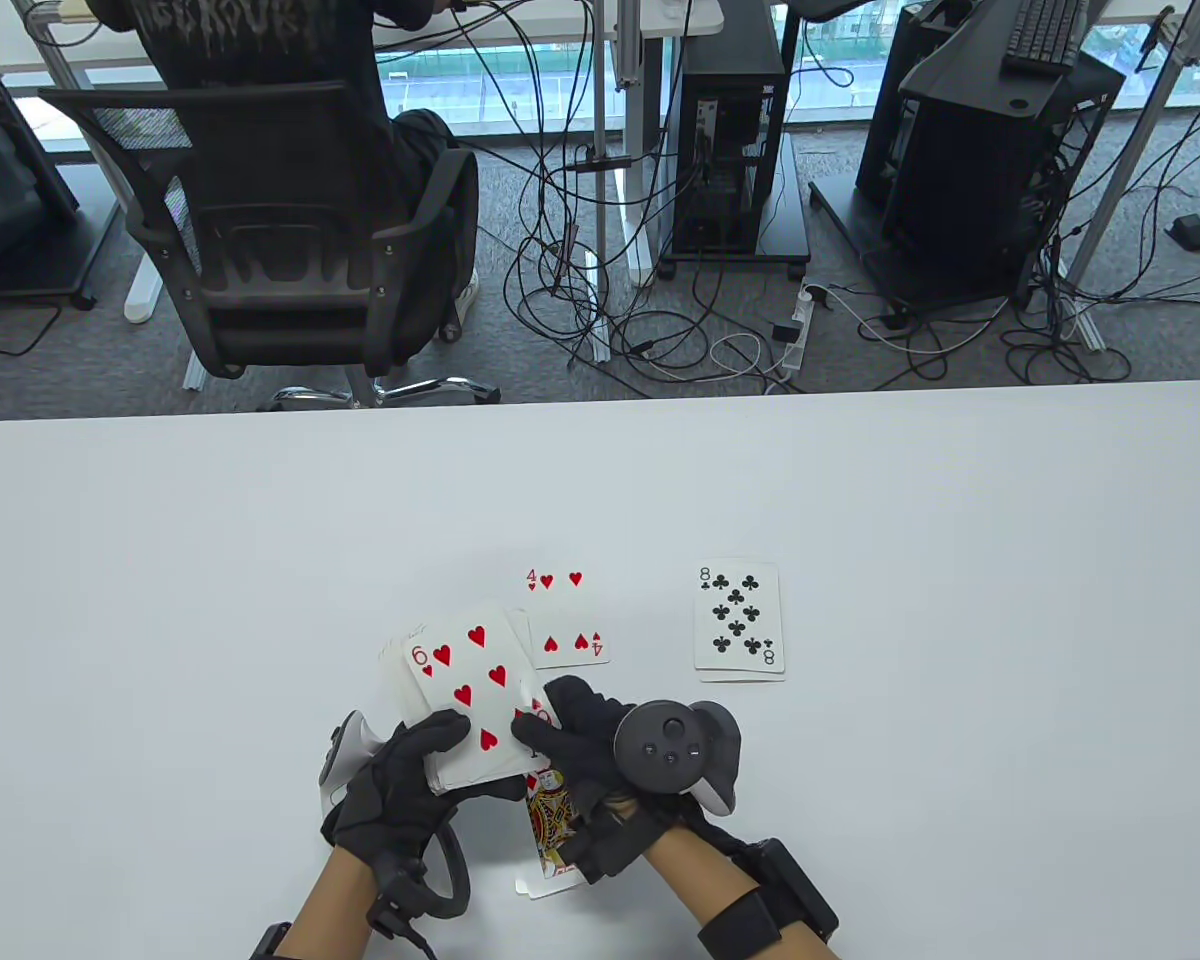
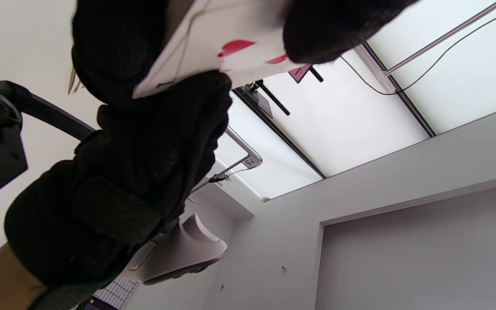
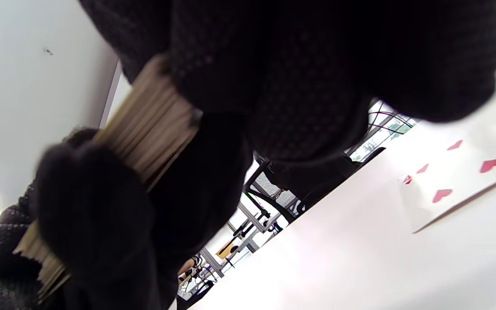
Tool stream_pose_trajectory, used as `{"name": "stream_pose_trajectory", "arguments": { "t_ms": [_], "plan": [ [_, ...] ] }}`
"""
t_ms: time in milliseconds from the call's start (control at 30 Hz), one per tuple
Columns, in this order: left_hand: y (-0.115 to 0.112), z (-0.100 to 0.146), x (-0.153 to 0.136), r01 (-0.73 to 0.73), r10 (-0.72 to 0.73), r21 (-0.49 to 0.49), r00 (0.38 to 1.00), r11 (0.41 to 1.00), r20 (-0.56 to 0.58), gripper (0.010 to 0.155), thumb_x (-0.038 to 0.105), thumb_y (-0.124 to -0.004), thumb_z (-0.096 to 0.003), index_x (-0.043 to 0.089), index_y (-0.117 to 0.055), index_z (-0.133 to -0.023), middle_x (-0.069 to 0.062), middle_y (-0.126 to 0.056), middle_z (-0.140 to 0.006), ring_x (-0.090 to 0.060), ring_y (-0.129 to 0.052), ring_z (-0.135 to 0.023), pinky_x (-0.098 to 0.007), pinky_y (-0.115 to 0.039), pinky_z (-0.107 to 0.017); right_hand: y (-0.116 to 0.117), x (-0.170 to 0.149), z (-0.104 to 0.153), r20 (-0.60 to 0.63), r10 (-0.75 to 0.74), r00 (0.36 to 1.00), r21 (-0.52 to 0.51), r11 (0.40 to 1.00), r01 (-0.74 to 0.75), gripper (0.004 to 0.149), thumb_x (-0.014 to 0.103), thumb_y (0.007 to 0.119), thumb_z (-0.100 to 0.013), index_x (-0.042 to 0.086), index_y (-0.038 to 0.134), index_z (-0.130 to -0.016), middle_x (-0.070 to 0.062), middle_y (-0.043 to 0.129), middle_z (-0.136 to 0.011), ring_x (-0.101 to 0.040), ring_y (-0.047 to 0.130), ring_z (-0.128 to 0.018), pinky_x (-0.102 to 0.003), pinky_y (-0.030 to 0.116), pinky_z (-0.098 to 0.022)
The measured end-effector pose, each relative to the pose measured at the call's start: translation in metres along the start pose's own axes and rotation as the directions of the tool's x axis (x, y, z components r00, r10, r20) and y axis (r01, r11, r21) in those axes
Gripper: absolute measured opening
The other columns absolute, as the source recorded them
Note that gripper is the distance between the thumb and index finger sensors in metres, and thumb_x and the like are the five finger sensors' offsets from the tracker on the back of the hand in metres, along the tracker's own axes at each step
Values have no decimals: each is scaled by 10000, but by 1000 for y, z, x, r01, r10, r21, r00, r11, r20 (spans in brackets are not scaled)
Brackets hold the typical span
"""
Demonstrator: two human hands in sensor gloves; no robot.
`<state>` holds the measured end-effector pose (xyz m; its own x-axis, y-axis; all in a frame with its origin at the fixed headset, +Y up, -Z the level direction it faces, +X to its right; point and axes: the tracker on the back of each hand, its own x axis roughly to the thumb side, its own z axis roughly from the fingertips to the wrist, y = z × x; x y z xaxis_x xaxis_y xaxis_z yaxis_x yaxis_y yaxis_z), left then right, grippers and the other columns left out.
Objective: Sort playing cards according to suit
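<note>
Left hand (image 1: 400, 790) curled around a deck of cards (image 1: 465, 700), thumb across the face, 6 of hearts on top; fingers clamped on the deck's edges, held just above the white surface (image 1: 260, 560). Right hand (image 1: 585, 750) touching the deck's right edge, fingers (image 1: 540, 735) pinched on a card there. A face card (image 1: 552, 830) tilted beneath the right hand, below the deck. Beyond the deck, a 4 of hearts (image 1: 563, 618) flat on the surface. Right of the 4, well apart, an 8 of clubs (image 1: 739, 620) atop another card.
</note>
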<state>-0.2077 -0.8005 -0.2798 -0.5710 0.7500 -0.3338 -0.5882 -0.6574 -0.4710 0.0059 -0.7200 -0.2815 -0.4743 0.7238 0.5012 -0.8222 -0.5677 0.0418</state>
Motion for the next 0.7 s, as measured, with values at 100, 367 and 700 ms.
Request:
{"name": "stream_pose_trajectory", "arguments": {
  "t_ms": [100, 367, 700],
  "plan": [
    [-1, -1, -2, 6, -6, -5, 1000, 1000, -9, 622, 445, -715, -626, 372, -327, -1107, -20, -469, -1174, -384, -664, -1047, -483, -802, -588, -3, -1, 2, 1, 4, 1000, 9, 1000, -4, 392, 240, 716, -528, -110, 761, -697, -75, 923, -354, -272, 979, -281, -399, 877, -181],
    [-1, -1, -1, 9, -9, -6, 1000, 1000, 0, 614, 443, -710, -627, 374, -331, -1105, -19, -474, -1172, -380, -669, -1045, -483, -804, -587, -11, -3, 0, -19, -3, 1000, -14, 1000, 3, 379, 210, 680, -537, -120, 774, -699, -67, 927, -350, -269, 982, -280, -398, 879, -180],
    [6, 3, 4, -43, 41, 32, 997, 999, 67, 612, 453, -699, -634, 373, -319, -1108, -15, -472, -1173, -372, -674, -1045, -468, -813, -586, -53, -28, -7, -181, -107, 978, -136, 987, 83, 380, 211, 675, -540, -120, 768, -702, -58, 922, -349, -259, 981, -276, -389, 880, -175]
  ]
}}
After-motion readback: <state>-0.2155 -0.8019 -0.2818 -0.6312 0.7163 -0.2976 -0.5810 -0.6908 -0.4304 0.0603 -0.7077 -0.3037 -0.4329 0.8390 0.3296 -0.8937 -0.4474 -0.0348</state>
